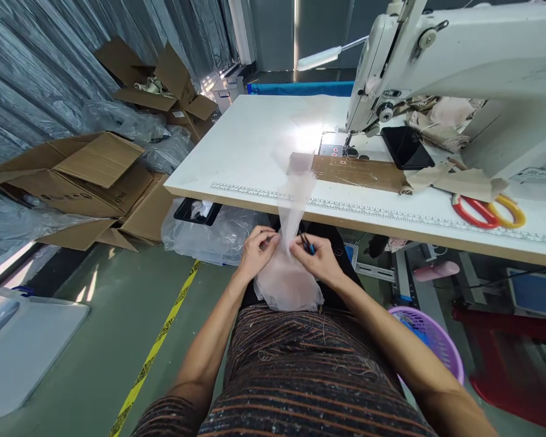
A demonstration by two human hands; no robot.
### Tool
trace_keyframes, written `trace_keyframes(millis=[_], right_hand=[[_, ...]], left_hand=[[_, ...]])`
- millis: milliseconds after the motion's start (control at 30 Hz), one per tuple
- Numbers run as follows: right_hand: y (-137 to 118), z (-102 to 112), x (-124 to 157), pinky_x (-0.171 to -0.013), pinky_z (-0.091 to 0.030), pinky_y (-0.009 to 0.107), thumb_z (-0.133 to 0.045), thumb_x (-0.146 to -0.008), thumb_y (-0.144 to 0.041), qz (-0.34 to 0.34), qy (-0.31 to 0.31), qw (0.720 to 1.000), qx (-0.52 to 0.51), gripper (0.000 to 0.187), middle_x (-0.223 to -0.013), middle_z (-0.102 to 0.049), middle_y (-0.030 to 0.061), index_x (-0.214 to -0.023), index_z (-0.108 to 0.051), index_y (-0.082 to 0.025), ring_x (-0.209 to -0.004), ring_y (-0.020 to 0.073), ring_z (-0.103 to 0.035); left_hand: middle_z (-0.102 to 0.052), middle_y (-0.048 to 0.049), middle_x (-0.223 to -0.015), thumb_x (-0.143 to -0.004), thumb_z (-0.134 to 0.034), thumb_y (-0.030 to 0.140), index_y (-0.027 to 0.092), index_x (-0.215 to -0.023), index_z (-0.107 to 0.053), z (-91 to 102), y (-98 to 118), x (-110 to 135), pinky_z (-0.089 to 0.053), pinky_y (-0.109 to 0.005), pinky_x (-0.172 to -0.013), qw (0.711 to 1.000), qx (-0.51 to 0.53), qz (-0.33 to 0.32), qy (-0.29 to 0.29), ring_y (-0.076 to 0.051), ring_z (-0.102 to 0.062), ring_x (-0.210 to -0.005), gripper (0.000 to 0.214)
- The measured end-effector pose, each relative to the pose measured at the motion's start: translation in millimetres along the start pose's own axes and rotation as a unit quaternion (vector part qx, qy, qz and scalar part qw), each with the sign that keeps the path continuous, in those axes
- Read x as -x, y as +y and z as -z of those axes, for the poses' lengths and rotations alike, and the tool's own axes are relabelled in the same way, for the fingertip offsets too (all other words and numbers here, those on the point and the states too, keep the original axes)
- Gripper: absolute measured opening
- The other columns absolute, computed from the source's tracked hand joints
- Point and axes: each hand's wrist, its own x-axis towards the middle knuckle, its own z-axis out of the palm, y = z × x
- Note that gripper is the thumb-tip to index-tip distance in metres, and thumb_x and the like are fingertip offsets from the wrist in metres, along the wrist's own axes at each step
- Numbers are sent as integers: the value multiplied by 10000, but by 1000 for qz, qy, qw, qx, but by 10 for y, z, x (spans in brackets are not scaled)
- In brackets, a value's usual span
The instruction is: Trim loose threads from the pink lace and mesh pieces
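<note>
A sheer pale pink fabric [289, 285] lies gathered over my lap, and its upper length [295, 197] runs up across the table edge. My left hand [257, 252] pinches the fabric's left side between thumb and fingers. On the other side, my right hand [317, 258] is closed at the fabric's edge, with small thread snips [307, 244] tucked in its fingers; they look dark with a blue part. The two hands are a short way apart, just below the front edge of the sewing table [246, 152]. The fingers partly hide the snips.
A white sewing machine [437, 54] stands on the right. Near it are a brown strip [359, 173], a black phone [407, 147], fabric scraps [459, 181] and red-and-yellow scissors [486, 211]. Cardboard boxes [86, 176] stand at left, a purple basket [450, 346] at lower right.
</note>
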Motion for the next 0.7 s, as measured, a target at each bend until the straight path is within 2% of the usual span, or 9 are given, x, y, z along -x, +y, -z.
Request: trace_keyframes(millis=[67, 167, 233, 300, 367, 433, 533, 600, 700], right_hand=[[-74, 91, 207, -576, -367, 240, -588, -845, -273, 74, -130, 985, 79, 192, -617, -576, -12, -689, -635, -171, -565, 102, -466], [-173, 240, 502, -628, -371, 250, -566, -797, -153, 130, -298, 932, 160, 99, -707, -647, 7, -769, -660, -165, -616, 112, -508], [-205, 317, 638, -633, -370, 247, -562, -766, -124, 129, -340, 915, 177, 105, -740, -658, 13, -794, -654, -165, -635, 116, -517], [-206, 370, 718, -621, -364, 240, -558, -748, -112, 117, -346, 914, 175, 101, -733, -645, 8, -781, -637, -167, -632, 113, -508], [-188, 403, 754, -613, -362, 234, -556, -742, -109, 107, -343, 919, 162, 96, -718, -629, 2, -769, -627, -168, -626, 110, -496], [-171, 425, 765, -615, -370, 231, -555, -746, -110, 97, -337, 926, 140, 99, -715, -622, -1, -772, -631, -168, -632, 110, -499], [-177, 457, 753, -619, -382, 234, -559, -760, -120, 81, -335, 931, 117, 108, -714, -622, -2, -774, -652, -171, -639, 114, -506], [-193, 480, 721, -619, -392, 240, -568, -784, -144, 61, -320, 938, 118, 109, -706, -628, -3, -775, -671, -177, -631, 119, -509], [-180, 507, 611, -649, -434, 256, -588, -874, -272, 19, -220, 968, 114, 149, -766, -673, 15, -862, -708, -183, -677, 144, -561]], left_hand=[[-719, -139, -1099, -873, -524, 752, 150, -988, -755, -15, 63, -20, -543, -346, -865, 980, 183, 67, -46, -246, -677, -994, 655], [-739, -198, -1105, -775, -347, 938, 99, -1111, -725, -66, 175, -40, -545, -411, -906, 871, 439, 155, -156, -318, -696, -1048, 979], [-732, -236, -1139, -750, -315, 964, 65, -1169, -699, -107, 241, -56, -545, -445, -914, 817, 512, 172, -204, -344, -703, -1045, 1064], [-720, -252, -1182, -733, -359, 965, 54, -1204, -684, -143, 282, -77, -549, -440, -904, 798, 529, 166, -234, -336, -716, -1008, 1076], [-713, -257, -1209, -680, -450, 970, 63, -1230, -679, -168, 302, -102, -559, -411, -865, 798, 519, 156, -261, -317, -727, -955, 1085], [-725, -243, -1192, -635, -600, 921, 85, -1246, -680, -179, 310, -126, -561, -369, -795, 815, 486, 141, -283, -286, -732, -882, 1039], [-777, -172, -1045, -639, -850, 646, 114, -1204, -714, -164, 333, -146, -539, -321, -759, 866, 394, 118, -286, -235, -721, -816, 788], [-787, -115, -916, -660, -901, 460, 123, -1113, -757, -140, 358, -140, -525, -296, -754, 900, 323, 113, -270, -202, -706, -786, 582], [-767, -72, -805, -703, -875, 401, 126, -962, -792, -93, 393, -100, -505, -265, -677, 930, 256, 120, -236, -162, -663, -701, 387]])
